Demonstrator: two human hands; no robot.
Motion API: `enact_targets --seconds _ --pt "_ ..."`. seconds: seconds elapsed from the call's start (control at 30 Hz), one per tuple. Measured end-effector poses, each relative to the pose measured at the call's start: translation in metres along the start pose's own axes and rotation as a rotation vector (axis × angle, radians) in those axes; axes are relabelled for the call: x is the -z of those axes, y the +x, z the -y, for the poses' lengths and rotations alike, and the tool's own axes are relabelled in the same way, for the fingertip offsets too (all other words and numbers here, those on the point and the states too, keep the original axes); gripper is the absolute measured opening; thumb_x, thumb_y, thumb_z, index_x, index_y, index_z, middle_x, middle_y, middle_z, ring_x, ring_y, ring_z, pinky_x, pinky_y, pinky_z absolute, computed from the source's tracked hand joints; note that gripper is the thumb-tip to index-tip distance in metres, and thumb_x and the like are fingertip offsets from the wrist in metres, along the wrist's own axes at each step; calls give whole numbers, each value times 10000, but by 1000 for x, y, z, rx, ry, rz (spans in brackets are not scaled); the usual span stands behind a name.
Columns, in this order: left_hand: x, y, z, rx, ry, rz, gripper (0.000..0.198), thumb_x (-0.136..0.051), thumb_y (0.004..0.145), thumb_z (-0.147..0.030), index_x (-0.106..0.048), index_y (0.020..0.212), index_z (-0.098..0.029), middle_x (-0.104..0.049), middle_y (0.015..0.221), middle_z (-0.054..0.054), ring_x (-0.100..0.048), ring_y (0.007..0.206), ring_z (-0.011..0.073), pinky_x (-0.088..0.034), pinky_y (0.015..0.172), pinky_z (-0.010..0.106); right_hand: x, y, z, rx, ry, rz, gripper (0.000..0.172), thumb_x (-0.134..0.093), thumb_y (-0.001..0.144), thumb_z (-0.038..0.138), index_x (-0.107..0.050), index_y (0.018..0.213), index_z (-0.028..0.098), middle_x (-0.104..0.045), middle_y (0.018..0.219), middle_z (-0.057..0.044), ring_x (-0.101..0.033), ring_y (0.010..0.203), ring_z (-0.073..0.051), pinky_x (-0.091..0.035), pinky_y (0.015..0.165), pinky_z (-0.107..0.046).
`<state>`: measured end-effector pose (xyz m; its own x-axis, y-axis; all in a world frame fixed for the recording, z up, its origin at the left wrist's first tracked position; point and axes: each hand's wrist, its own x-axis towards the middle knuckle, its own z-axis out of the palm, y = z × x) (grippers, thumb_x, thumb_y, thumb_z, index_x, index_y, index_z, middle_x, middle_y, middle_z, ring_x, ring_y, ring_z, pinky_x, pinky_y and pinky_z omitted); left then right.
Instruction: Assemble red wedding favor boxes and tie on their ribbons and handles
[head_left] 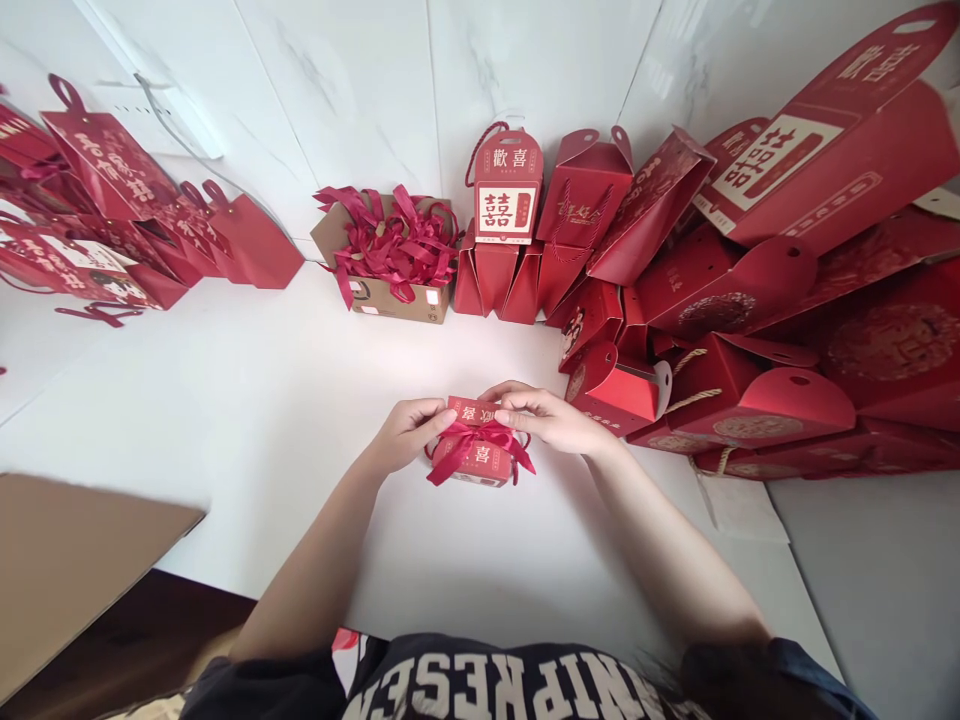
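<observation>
Between my two hands is a small red gift box with printed characters, held just over the white table. A dark pink ribbon is tied across its top in a bow, its tails hanging down both sides. My left hand grips the box's left side, thumb on the top face. On the other side, my right hand has its thumb and fingers closed on the far right edge beside the bow. Red cord shows at both ends of the box. The box's underside is hidden.
A cardboard box of loose ribbons stands against the tiled wall. Red gift boxes are stacked high on the right, with more red boxes at the back left. A brown cardboard flap juts in at lower left.
</observation>
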<state>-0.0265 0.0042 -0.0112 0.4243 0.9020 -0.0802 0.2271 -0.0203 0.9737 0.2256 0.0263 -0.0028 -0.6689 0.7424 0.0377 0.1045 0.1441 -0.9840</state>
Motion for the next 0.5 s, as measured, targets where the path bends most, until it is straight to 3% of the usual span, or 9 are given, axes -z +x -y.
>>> enact_targets --seconds 0.27,0.5 --pt "1 1 0 11 -68 53 382 -552 897 -433 -485 651 -148 -410 557 -36 -402 492 66 -335 459 195 -4 5 1 9 7 -18 388 -477 937 504 -686 817 199 -602 1143 -65 -548 1097 -212 -418 960 -337" --pt "2 0 0 3 -84 156 392 -561 885 -427 -475 624 -148 -434 576 -19 -387 508 75 -318 476 214 -8 5 -1 -6 4 -27 410 -468 940 521 -688 820 196 -602 1096 -61 -582 977 -191 -472 837 -320"
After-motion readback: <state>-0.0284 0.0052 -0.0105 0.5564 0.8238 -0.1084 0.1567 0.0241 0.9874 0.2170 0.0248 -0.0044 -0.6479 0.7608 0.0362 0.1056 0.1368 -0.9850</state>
